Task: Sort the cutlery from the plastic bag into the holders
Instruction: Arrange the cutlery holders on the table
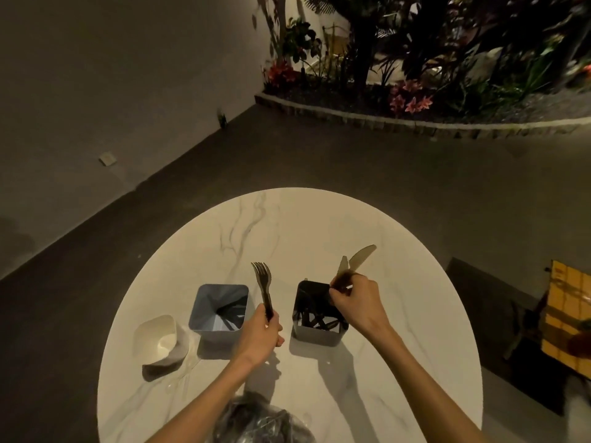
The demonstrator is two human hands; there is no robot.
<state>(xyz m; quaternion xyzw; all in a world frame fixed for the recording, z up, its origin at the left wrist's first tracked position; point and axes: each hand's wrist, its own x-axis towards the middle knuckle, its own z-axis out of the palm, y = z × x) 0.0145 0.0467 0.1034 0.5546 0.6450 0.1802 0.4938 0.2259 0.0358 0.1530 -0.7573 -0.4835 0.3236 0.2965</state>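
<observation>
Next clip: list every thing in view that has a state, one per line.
left hand: grips forks
forks: held upright
right hand: pinches knives
knives: held over black holder
black holder: upright, holds cutlery
grey holder: upright
white holder: tipped over
plastic bag: crumpled

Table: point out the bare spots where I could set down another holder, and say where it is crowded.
The far half of the table, beyond the grey holder and black holder, is bare. So is the right side, beside the black holder. The middle is crowded: left hand with forks, right hand with knives. White holder fills the left, plastic bag the near edge.
</observation>
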